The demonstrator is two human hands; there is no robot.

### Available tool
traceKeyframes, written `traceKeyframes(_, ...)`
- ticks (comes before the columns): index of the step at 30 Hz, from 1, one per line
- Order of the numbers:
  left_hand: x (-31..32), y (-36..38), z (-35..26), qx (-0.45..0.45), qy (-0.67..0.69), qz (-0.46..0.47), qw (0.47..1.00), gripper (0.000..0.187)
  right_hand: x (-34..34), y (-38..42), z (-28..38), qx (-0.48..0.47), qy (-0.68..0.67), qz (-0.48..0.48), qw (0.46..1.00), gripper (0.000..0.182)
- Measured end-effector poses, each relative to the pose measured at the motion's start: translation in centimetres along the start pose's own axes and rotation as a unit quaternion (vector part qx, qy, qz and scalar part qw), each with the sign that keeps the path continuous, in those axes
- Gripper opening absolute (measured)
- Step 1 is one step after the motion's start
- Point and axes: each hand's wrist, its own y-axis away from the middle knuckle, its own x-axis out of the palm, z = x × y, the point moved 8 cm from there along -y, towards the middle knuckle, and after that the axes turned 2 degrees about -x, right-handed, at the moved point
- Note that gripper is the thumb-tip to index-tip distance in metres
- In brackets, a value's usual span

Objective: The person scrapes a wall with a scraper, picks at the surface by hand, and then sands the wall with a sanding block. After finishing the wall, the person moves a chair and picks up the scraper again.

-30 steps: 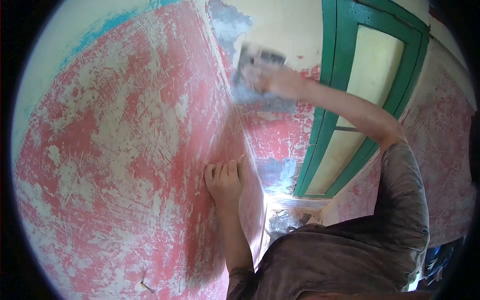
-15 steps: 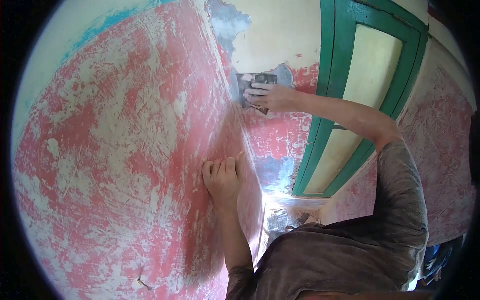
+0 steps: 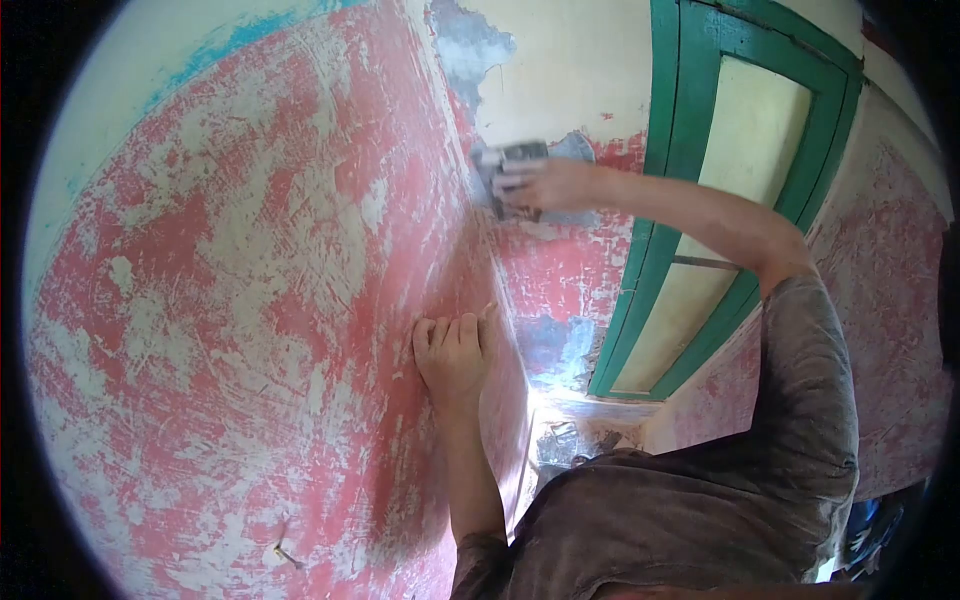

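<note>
A dark, flat, angular tool (image 3: pixel 526 151) is, in the head view, at the grey bare patch (image 3: pixel 578 149) on the cream-and-pink wall (image 3: pixel 570 75), close beside the corner where that wall meets the scratched pink-and-white wall (image 3: pixel 250 230). The right hand (image 3: pixel 556 184) grips it, fingers spread across its face; the tool lies under those fingers and juts beyond them, up and toward the corner. Motion blur hides part of its outline, so I cannot tell its long axis. The right hand is clearly the nearer one, its forearm reaching in across the green wooden frame with pale panels (image 3: pixel 686 110). The left hand (image 3: pixel 455 352) rests on the scratched wall, lower down and apart from the tool, its fingers slightly bent and grasping nothing that shows; its palm is hidden.
</note>
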Motion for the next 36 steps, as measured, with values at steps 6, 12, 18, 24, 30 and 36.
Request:
traceKeyframes(6,0.0,-0.4,-0.3,0.003,0.001,0.0,1.0,0.038,-10.8,-4.4,-9.0,0.115,0.162,-0.121,0.973,0.045)
traceKeyframes(12,-0.4,-0.1,-0.3,0.003,0.011,-0.008,1.0,0.038,4.3,0.5,-0.2,0.079,-0.09,0.027,0.992,0.043)
traceKeyframes(18,0.0,-0.2,-0.2,0.006,0.004,-0.005,1.0,0.038,-11.2,-3.5,-7.3,0.068,0.161,-0.043,0.984,0.044)
traceKeyframes(24,-0.2,-0.2,-0.1,0.006,0.016,-0.016,1.0,0.038,1.8,-0.7,0.1,0.022,0.031,0.02,0.999,0.054)
traceKeyframes(30,0.0,0.1,-0.1,0.016,0.015,-0.01,1.0,0.039,-8.2,-2.9,-7.3,0.063,0.118,-0.048,0.99,0.051)
traceKeyframes(36,-0.2,-0.4,-0.1,0.011,0.013,-0.023,1.0,0.039,-2.6,-1.4,-2.0,0.112,0.082,-0.071,0.988,0.054)
